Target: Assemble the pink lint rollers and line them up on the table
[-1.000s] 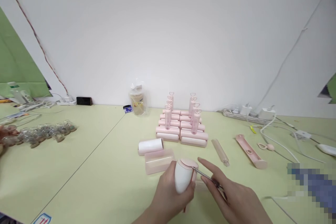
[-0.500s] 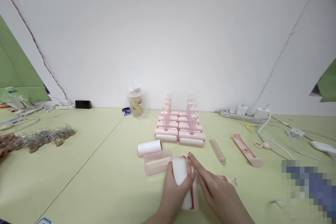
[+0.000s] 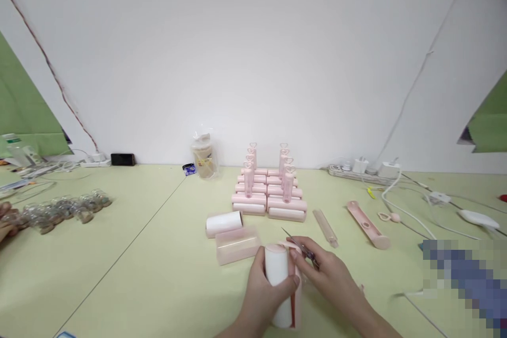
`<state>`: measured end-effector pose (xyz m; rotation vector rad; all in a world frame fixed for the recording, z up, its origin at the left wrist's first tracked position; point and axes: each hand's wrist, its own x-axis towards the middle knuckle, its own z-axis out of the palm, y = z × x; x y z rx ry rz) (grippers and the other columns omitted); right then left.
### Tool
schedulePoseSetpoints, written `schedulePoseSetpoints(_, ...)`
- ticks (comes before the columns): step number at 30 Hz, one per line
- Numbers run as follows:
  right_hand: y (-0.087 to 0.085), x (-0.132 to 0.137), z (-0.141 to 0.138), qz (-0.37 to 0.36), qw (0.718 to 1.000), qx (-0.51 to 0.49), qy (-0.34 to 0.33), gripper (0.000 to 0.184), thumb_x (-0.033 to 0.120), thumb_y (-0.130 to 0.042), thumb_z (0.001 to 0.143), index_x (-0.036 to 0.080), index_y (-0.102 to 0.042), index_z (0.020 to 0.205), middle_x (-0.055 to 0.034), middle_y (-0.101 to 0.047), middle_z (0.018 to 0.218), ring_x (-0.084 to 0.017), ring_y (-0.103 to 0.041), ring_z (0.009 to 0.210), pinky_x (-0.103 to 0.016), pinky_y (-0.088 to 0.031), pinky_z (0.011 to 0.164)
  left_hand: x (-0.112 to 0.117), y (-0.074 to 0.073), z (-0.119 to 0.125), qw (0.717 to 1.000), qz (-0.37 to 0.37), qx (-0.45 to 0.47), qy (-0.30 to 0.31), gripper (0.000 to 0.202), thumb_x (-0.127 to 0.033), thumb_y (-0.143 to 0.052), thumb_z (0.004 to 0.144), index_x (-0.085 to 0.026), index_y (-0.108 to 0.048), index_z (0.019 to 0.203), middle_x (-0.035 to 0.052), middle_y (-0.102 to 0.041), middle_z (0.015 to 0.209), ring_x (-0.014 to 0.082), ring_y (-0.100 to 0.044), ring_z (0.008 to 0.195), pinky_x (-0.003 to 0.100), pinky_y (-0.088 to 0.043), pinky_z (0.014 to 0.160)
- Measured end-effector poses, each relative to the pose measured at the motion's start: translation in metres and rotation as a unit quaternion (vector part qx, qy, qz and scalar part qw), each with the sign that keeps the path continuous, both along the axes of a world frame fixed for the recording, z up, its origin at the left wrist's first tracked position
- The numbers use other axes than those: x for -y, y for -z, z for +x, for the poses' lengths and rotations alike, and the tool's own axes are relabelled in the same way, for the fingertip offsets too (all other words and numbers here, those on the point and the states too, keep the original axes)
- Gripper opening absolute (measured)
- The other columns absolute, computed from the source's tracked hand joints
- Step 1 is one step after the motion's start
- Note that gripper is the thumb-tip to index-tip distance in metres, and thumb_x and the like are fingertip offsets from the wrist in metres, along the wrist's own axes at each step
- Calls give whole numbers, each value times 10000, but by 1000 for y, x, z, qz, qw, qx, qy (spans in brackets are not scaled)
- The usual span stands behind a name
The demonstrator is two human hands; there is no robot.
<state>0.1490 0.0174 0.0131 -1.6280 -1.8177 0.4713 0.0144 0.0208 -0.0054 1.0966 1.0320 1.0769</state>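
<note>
My left hand (image 3: pixel 261 296) is wrapped round a white lint roll in a pink holder (image 3: pixel 282 285), upright near the table's front edge. My right hand (image 3: pixel 328 274) is closed on thin metal tweezers (image 3: pixel 296 243) whose tip points up and left, just above the roll's top. A second white roll (image 3: pixel 224 223) and a translucent pink cover (image 3: pixel 236 244) lie just left of my hands. Behind them stands a stack of finished pink rollers (image 3: pixel 268 193) with heart-topped handles.
A clear tube (image 3: pixel 325 227), a pink handle part (image 3: pixel 368 225) and a small heart piece (image 3: pixel 388 217) lie to the right. Power strip (image 3: pixel 356 171) and white cables (image 3: pixel 420 211) run along the back right. Small glass jars (image 3: pixel 63 208) sit left; a wrapped cup (image 3: pixel 204 157) at the back.
The roll went from tilted with its pink end facing me to upright in my left hand. My right hand drew the tweezers back from the roll's top edge; the view shifted slightly right.
</note>
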Motion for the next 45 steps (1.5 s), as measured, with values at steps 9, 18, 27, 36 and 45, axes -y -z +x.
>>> schedulePoseSetpoints(9, -2, -14, 26, -13, 993, 93, 70, 327, 342, -326, 882, 247, -635, 933, -14, -705, 701, -210, -666, 619, -265, -476, 501, -14, 3, -16, 998, -19, 44, -47, 485, -365, -707, 600, -213, -336, 873, -48, -540, 612, 121, -533, 496, 260, -449, 504)
schedulePoseSetpoints(18, -6, 2, 13, 50, 995, 52, -70, 289, 353, -356, 905, 258, -607, 1011, -23, -692, 999, -175, -662, 879, -245, -528, 703, -13, -8, -40, 982, 82, -165, 48, 379, -388, -498, 796, -232, -395, 1126, 7, -547, 821, 161, -550, 689, 277, -458, 632)
schedulePoseSetpoints(27, -6, 9, 10, 108, 978, 116, -134, 292, 277, -383, 893, 264, -623, 1058, -8, -720, 938, -200, -676, 870, -279, -559, 680, -13, -7, -41, 971, 103, -210, 44, 414, -328, -495, 790, -235, -367, 1173, 16, -575, 878, 187, -556, 777, 286, -430, 716)
schedulePoseSetpoints(36, -8, 9, 14, 117, 973, 143, -135, 308, 266, -345, 908, 244, -606, 1070, -28, -714, 930, -185, -689, 770, -263, -541, 573, -12, -16, -41, 966, 92, -238, 46, 361, -315, -494, 765, -206, -426, 1103, 40, -582, 914, 211, -556, 818, 311, -432, 734)
schedulePoseSetpoints(45, -5, 9, 14, 34, 982, 121, -144, 323, 332, -319, 913, 271, -618, 1019, -34, -713, 882, -248, -628, 983, -325, -540, 693, -13, -17, -41, 957, 115, -263, 32, 313, -309, -493, 761, -208, -474, 1056, 38, -614, 932, 222, -572, 834, 322, -439, 752)
